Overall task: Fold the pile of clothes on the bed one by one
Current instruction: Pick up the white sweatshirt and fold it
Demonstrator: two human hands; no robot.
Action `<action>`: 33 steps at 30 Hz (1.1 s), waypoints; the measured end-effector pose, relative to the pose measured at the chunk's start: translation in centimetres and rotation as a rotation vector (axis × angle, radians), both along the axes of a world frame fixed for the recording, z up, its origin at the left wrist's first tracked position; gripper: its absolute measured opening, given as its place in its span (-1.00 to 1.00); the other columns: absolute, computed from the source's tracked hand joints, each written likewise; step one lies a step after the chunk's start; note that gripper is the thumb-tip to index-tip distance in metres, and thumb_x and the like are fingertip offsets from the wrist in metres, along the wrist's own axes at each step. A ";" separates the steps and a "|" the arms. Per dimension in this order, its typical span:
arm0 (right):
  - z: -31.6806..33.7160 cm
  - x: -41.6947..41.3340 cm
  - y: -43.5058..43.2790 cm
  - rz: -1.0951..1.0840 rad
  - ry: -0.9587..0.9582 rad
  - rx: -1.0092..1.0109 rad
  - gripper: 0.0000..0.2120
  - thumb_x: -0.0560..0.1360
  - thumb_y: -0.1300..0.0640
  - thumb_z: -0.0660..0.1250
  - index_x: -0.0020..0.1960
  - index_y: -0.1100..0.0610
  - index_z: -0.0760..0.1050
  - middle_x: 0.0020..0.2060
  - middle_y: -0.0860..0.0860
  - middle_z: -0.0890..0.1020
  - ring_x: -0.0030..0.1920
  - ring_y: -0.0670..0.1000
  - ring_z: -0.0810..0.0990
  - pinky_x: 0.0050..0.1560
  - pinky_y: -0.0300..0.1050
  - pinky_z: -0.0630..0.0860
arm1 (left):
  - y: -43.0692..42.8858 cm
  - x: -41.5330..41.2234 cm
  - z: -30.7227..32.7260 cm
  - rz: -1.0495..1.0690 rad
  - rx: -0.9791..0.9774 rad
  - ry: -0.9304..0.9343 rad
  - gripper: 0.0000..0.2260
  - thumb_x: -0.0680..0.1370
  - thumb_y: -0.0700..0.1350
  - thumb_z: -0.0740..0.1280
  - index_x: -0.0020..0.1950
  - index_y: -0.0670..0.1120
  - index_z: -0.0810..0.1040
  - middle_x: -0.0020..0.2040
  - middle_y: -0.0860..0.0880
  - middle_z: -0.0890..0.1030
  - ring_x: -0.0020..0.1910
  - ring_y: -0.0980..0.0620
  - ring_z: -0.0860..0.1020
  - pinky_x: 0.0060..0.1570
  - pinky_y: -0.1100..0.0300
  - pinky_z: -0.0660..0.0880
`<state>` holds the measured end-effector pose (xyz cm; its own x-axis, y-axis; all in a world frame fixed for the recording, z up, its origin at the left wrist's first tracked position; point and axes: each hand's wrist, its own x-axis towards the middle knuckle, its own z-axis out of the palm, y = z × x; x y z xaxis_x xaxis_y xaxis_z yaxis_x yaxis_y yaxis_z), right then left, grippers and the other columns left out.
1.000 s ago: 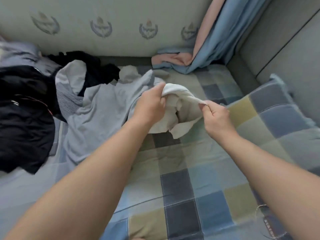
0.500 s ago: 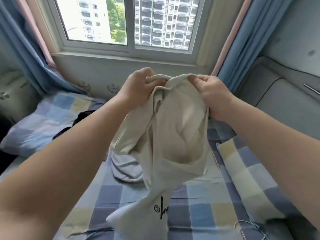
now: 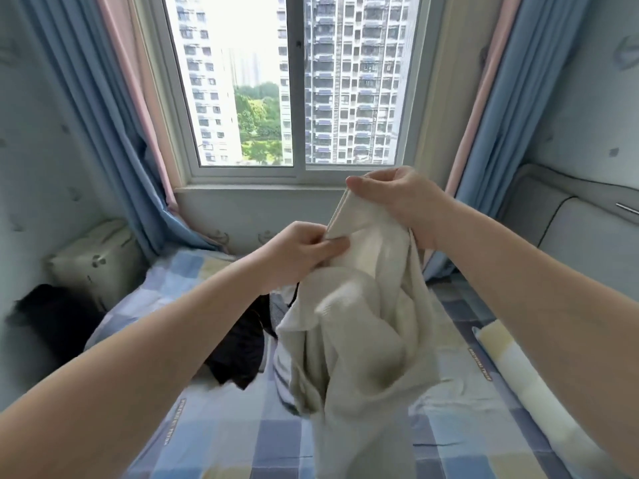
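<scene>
Both hands are pinching the cream garment (image 3: 359,326): right hand (image 3: 404,198) gripping its top edge, left hand (image 3: 301,252) just below; fabric hanging beneath.

The cream garment (image 3: 363,340), bunched low over the bed (image 3: 224,426) a second ago, now hangs lifted in front of the window (image 3: 352,81). Half a second ago both hands gripped its top edge level and close together. Now the right hand (image 3: 404,202) sits higher and the left hand (image 3: 297,257) lower, with a folded edge (image 3: 340,216) stretched slantwise between their pinches.
</scene>
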<state>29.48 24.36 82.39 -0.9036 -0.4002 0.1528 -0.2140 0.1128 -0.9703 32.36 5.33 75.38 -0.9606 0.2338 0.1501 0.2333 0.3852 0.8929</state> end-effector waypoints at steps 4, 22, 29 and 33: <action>1.5 1.6 -1.7 0.040 0.058 0.107 -0.51 0.31 -0.04 0.59 -0.09 0.34 0.50 -0.15 0.14 0.47 -0.17 0.12 0.44 -0.09 0.05 0.43 | -3.5 1.6 2.7 -0.050 0.189 -0.073 -0.52 0.58 0.10 0.38 0.07 -0.36 0.54 -0.14 -0.15 0.54 -0.17 -0.08 0.49 -0.17 0.06 0.44; -6.3 2.9 -1.5 -0.035 -0.088 0.107 -0.90 0.56 0.17 0.41 -0.04 0.12 0.71 -0.25 0.10 0.63 -0.31 0.03 0.55 -0.29 -0.12 0.47 | -11.2 -0.6 2.9 0.371 0.012 0.142 -0.83 0.62 -0.09 0.36 -0.02 -0.20 0.58 -0.20 -0.06 0.56 -0.24 0.01 0.51 -0.28 0.19 0.44; -3.5 1.9 -0.2 0.018 -0.160 0.079 -0.77 0.58 0.00 0.37 -0.15 0.11 0.66 -0.35 0.03 0.64 -0.42 -0.05 0.60 -0.42 -0.21 0.55 | -5.2 0.7 -0.6 -0.054 -0.131 -0.050 -0.44 0.42 0.12 0.55 0.39 0.13 0.49 0.32 0.14 0.58 0.34 0.11 0.52 0.39 0.03 0.42; -4.2 0.7 1.5 0.030 -0.154 0.113 -0.75 0.58 -0.05 0.37 -0.03 0.14 0.66 -0.29 0.04 0.65 -0.34 -0.02 0.60 -0.34 -0.19 0.58 | -0.9 0.7 -2.8 -0.099 -0.005 -0.152 -0.57 0.39 0.28 0.48 0.18 0.13 0.63 0.11 0.06 0.71 0.07 -0.04 0.57 0.24 -0.19 0.45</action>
<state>30.18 25.82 78.18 -0.9001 -0.4344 -0.0338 -0.0691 0.2190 -0.9733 33.07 4.41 72.57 -0.9443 0.3291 0.0039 0.1332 0.3715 0.9188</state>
